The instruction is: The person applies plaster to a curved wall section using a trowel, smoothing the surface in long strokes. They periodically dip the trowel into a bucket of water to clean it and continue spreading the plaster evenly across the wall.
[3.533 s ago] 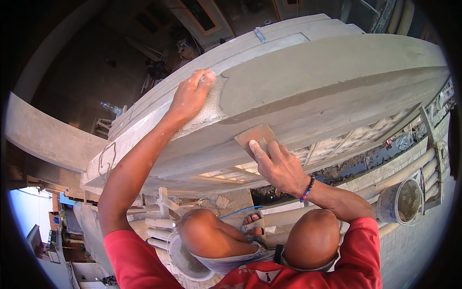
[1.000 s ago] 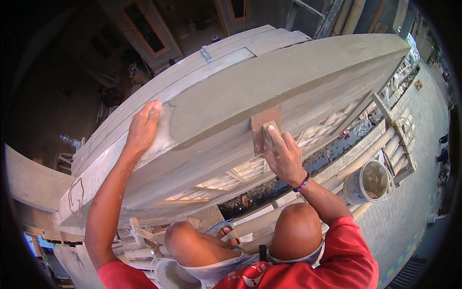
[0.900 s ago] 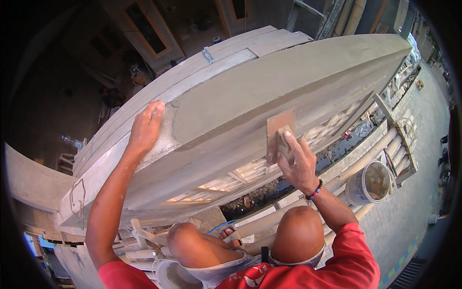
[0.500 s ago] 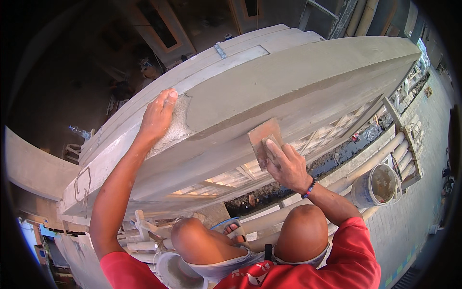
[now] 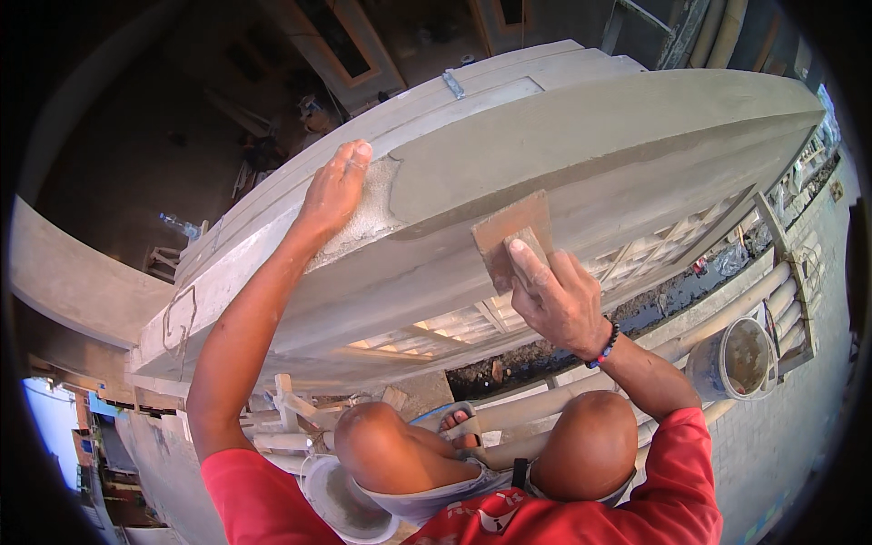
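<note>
My left hand (image 5: 336, 186) grips the concrete ledge (image 5: 636, 113) at the upper left, fingers curled over it beside a rough, pale patch (image 5: 368, 204). Smooth grey plaster covers the curved band to the right of that patch. My right hand (image 5: 559, 300) is closed on the block handle of a flat, dusty brown plastering float (image 5: 500, 222), held at the face just below the band's lower edge; whether the plate fully touches is unclear. Under that face a slatted grille (image 5: 654, 245) shows.
A bucket of grey mix (image 5: 745, 363) hangs or stands at the right by bamboo poles (image 5: 690, 341); another bucket (image 5: 331, 490) is by my bent left leg. Below lie a muddy drain (image 5: 636, 322) and paving (image 5: 772, 454). A plastic bottle (image 5: 180, 222) and bent wire (image 5: 177, 322) are at left.
Since a second ago, the float has moved leftward along the face, closer to my left hand, and the view has shifted. My left hand keeps its grip on the ledge.
</note>
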A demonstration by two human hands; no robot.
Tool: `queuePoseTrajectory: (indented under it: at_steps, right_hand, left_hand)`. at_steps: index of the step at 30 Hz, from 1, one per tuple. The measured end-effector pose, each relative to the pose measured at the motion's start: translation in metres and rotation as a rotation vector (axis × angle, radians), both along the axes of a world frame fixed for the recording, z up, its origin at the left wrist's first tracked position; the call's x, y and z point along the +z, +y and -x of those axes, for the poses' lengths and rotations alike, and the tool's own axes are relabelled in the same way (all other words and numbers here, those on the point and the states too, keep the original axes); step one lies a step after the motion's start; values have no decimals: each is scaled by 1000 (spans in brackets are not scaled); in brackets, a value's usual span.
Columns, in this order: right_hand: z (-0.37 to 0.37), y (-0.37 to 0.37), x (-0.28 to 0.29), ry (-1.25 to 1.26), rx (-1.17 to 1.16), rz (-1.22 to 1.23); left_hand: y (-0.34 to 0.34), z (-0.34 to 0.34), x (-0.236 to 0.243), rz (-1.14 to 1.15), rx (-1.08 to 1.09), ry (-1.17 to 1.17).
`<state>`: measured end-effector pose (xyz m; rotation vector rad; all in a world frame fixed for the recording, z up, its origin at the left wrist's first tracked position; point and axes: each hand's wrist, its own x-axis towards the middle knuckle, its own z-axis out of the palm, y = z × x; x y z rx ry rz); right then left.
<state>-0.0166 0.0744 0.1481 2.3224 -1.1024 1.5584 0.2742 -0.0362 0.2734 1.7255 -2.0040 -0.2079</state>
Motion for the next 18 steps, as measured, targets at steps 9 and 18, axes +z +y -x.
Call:
queuePoseTrajectory:
  at_steps: [9, 18]
  right_hand:
    - [-6, 8, -49, 227, 107, -165]
    - [121, -28, 40, -646, -194, -38]
  left_hand:
    - [-6, 7, -10, -11, -48, 12]
    - [3, -37, -6, 0, 87, 102]
